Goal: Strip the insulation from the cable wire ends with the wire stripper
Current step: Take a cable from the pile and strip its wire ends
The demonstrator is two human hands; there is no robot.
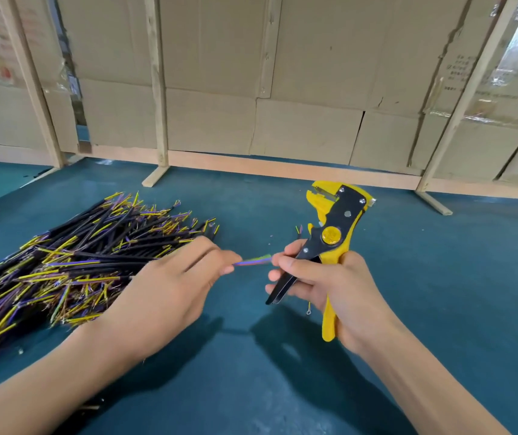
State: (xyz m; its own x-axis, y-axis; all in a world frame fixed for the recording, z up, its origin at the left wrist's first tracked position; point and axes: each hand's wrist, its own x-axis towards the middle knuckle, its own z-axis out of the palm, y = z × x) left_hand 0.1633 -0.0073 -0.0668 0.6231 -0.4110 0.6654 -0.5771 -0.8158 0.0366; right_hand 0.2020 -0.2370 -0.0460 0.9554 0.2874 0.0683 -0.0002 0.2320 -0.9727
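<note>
Wire ends (pixel 253 261) span left hand (pixel 169 284) and right hand (pixel 329 287).

The wire ends (pixel 253 261) between my hands are blurred; my left hand (pixel 169 284) hides their cable, and the cable pile (pixel 63 271) runs off the left edge.

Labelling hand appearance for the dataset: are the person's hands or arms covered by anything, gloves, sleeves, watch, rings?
Nothing worn that shows. The left hand and right hand are bare, without gloves or rings. Both forearms are bare to the frame edge, with no sleeves, watch or bands in view.
</note>
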